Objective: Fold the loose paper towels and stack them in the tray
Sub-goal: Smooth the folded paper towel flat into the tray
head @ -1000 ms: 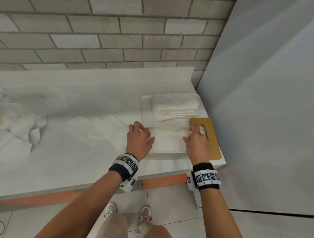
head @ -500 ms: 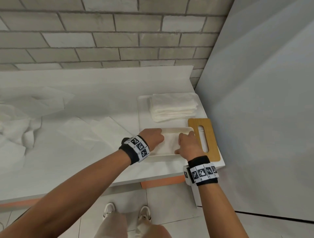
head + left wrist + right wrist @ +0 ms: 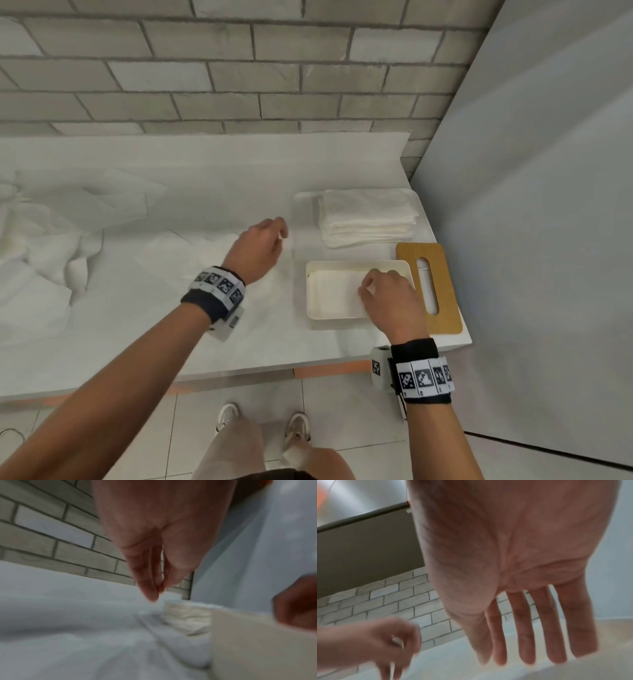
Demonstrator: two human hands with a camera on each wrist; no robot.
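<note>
A white tray [image 3: 356, 264] sits near the counter's front right, with one folded paper towel [image 3: 334, 291] lying flat inside it. My right hand [image 3: 368, 284] rests on the towel's right part; its fingers [image 3: 522, 649] are straight and spread. To the left of the tray, my left hand [image 3: 274, 231] hovers above the counter, fingers loosely curled, holding nothing [image 3: 154, 588]. Several loose paper towels [image 3: 51, 246] lie crumpled and spread over the counter's left side, and flat sheets [image 3: 164, 253] reach toward the tray.
A stack of folded towels [image 3: 368, 217] stands on a white board [image 3: 303, 205] behind the tray. A wooden lid with a slot [image 3: 445, 291] lies right of the tray, near the counter's corner. A brick wall [image 3: 239, 85] runs behind, and a grey panel [image 3: 548, 205] closes the right.
Both hands lowered the folded towel into the tray. My left hand then pulled out and moved up and left over the counter, while my right hand stayed on the towel.
</note>
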